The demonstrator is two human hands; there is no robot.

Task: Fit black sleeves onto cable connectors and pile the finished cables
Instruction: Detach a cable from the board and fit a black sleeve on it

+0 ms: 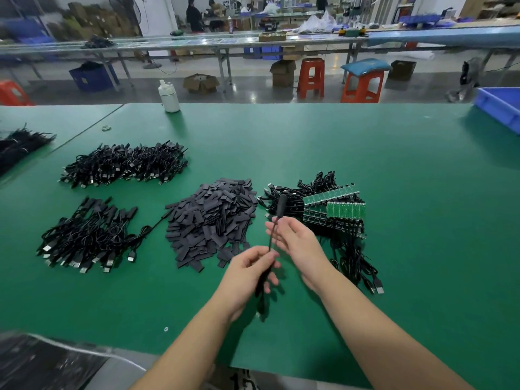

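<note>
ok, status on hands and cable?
Left hand and right hand both grip one cable, sleeved end up. Nothing in the way.

No readable text, labels, brands or numbers anywhere. Small green circuit boards (pixel 337 205) on the green table mat (pixel 394 164) show only blurred markings, the white plastic bottle (pixel 168 97) is unmarked, and the brown cardboard boxes (pixel 201 83) are too blurred to read.

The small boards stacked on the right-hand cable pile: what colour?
Green boards, clearest in the head view.
</note>
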